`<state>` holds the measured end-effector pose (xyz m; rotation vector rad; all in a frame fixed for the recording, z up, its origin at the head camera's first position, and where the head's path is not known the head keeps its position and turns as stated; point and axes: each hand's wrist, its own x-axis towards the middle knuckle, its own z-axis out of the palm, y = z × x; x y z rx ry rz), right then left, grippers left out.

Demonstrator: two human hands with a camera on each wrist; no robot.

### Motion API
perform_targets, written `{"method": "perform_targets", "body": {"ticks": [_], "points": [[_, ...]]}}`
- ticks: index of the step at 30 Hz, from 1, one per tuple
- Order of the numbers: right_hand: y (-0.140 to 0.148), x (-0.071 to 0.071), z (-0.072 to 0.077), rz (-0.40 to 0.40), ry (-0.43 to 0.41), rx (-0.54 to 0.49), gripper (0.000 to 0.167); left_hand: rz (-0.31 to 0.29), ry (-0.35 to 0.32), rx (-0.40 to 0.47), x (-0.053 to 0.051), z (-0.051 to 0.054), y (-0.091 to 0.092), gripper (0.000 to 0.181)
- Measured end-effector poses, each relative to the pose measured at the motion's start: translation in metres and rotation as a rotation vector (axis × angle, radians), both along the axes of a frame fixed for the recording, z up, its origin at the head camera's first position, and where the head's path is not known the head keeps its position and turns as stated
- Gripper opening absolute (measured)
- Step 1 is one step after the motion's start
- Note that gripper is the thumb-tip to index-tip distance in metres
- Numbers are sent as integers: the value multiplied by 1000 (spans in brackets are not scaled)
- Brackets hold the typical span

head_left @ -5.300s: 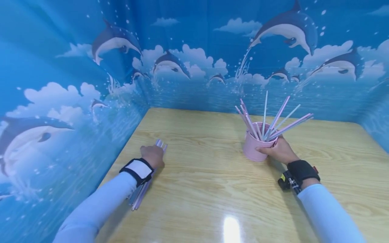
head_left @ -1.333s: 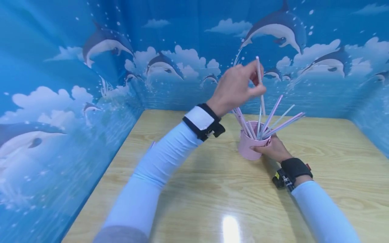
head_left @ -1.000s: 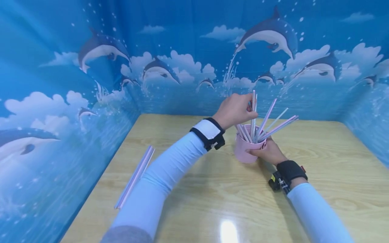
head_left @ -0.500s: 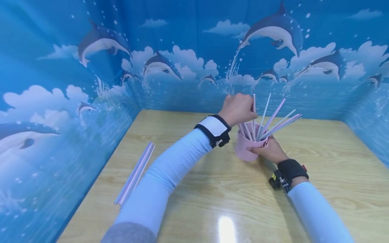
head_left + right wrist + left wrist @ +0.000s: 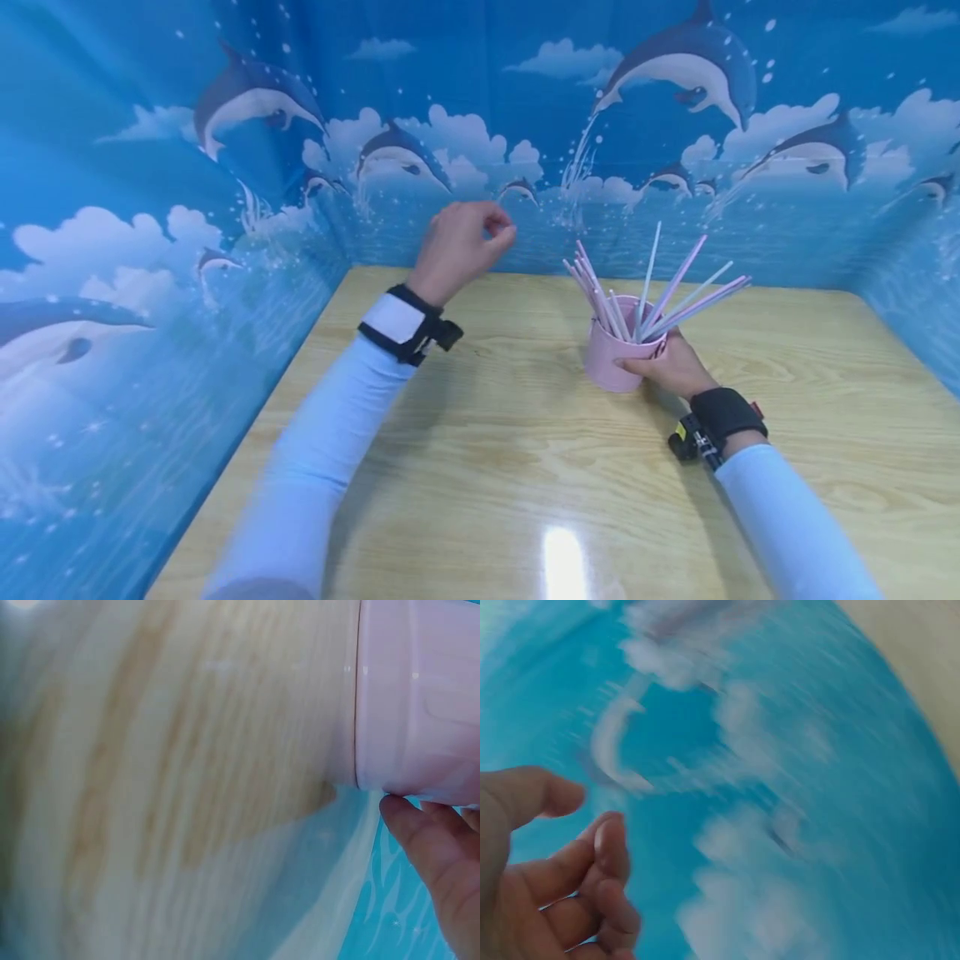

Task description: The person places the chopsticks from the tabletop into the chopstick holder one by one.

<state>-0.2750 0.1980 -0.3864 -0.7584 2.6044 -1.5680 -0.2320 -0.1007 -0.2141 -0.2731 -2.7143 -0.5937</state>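
A small pink bucket (image 5: 609, 367) stands on the table at centre right, holding several thin pastel straws (image 5: 678, 287) in pink, lilac and pale blue that fan out above its rim. My right hand (image 5: 677, 368) grips the bucket's side, thumb across the front; in the right wrist view its fingers (image 5: 435, 855) lie against the pink wall. Up in the air left of the bucket is my left hand (image 5: 461, 246), with nothing in it. The left wrist view shows its loosely bent fingers (image 5: 574, 892) and the thumb apart from them.
The wood-grain table (image 5: 510, 450) meets a blue dolphin-print cloth (image 5: 480, 125) at the back and left. My left sleeve (image 5: 315, 450) covers the left part of the table. A bright light reflection lies near the front.
The left hand set a straw into the bucket, let go and moved left, away from it. The loose straws on the left are now hidden behind the left arm. The right hand still holds the bucket.
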Motion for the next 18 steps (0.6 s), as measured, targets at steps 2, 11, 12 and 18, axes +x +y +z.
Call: {"method": "perform_targets", "body": {"ticks": [2, 11, 12, 18], "points": [[1, -4, -4, -2, 3, 13, 73, 82, -84, -102, 7, -21, -31, 22], [6, -5, -5, 1, 38, 16, 73, 356, -587, -434, 41, -135, -122, 37], [5, -5, -5, 4, 39, 15, 74, 360, -589, -434, 43, -142, -126, 37], [2, -6, -6, 13, 30, 6, 74, 377, -569, -467, 50, -161, -131, 30]]}}
